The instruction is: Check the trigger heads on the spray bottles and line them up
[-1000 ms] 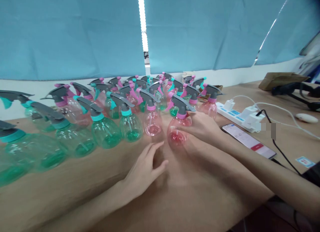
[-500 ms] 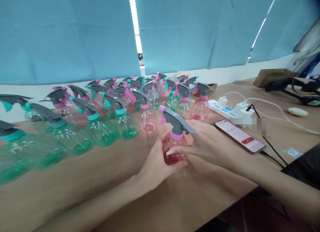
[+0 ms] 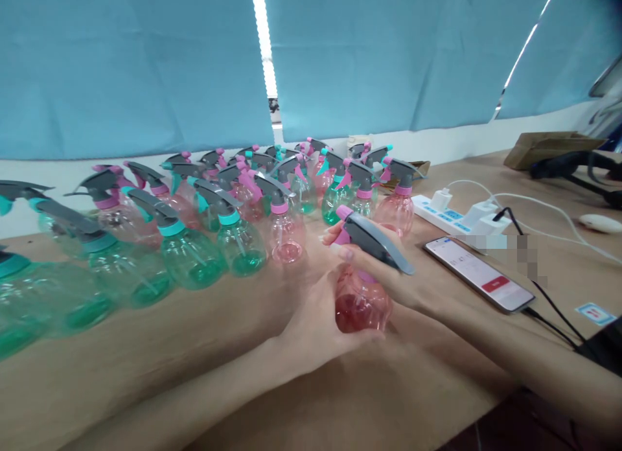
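Observation:
A pink spray bottle with a grey and pink trigger head is held over the wooden table. My left hand is wrapped around the bottle's round body from below and the left. My right hand is closed around the trigger head and neck, fingers curled over the front. Behind them stand several pink and green spray bottles in rows.
A phone with a lit screen lies to the right, on a cable. Behind it sit a white power strip with plugs, a white mouse and a cardboard box. Blue blinds hang behind.
My right hand pulled the pink bottle from the row toward me. My left hand rose from the table and closed around its body; the trigger head has turned to point right.

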Demonstrator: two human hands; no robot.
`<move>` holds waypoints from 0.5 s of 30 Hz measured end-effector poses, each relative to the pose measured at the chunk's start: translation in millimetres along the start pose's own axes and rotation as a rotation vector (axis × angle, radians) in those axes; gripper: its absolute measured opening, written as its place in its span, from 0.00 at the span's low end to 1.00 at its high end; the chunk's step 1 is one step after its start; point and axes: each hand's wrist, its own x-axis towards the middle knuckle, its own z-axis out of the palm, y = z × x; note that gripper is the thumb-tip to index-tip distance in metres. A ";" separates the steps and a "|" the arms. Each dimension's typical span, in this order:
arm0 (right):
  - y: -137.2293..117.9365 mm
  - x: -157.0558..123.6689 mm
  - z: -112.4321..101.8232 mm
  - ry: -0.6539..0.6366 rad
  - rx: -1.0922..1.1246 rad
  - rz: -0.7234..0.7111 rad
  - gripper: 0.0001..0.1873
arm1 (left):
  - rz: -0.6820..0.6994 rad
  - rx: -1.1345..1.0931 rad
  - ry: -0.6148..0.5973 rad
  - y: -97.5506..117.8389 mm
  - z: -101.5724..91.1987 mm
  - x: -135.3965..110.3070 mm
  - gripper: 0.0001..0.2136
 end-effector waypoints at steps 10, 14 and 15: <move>6.3 24.0 3.3 -0.076 0.054 -0.019 0.11 | -0.163 0.457 -0.189 -35.0 -44.6 -43.7 0.41; 18.5 35.1 10.0 -0.074 0.114 -0.060 0.14 | -0.124 0.557 -0.250 -42.6 -58.6 -52.8 0.36; 22.3 36.2 10.3 -0.073 0.101 -0.062 0.14 | -0.115 0.571 -0.265 -43.5 -60.8 -53.3 0.35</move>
